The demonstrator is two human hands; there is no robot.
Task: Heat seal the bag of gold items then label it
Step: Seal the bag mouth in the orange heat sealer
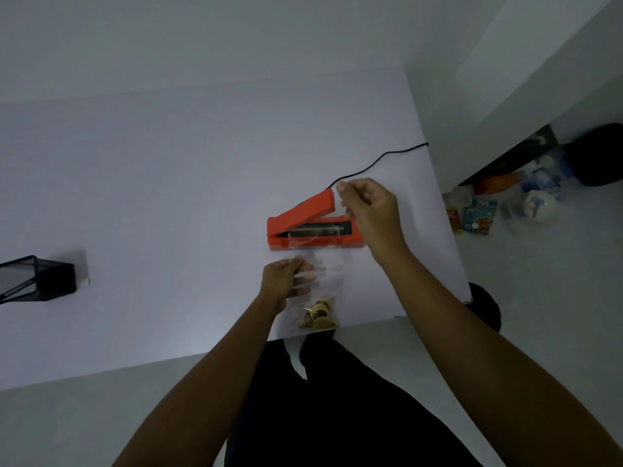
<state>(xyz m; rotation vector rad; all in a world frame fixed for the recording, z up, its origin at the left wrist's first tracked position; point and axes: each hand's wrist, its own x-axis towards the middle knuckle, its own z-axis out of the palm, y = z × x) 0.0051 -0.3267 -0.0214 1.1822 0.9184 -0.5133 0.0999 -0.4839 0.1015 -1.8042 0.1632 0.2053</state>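
A clear plastic bag [328,264] lies stretched from the table's front edge toward an orange heat sealer [305,217], whose lid stands raised. Gold items [318,315] bunch at the bag's near end. The bag's open top reaches over the sealer's black bar. My left hand [286,281] pinches the bag's left side at mid-length. My right hand [367,210] holds the bag's top right corner up above the sealer's right end.
The sealer's black cord [381,158] runs back right across the white table [168,197]. A black mesh holder [33,278] sits at the left. Bottles and packets [499,203] clutter the floor beyond the table's right edge.
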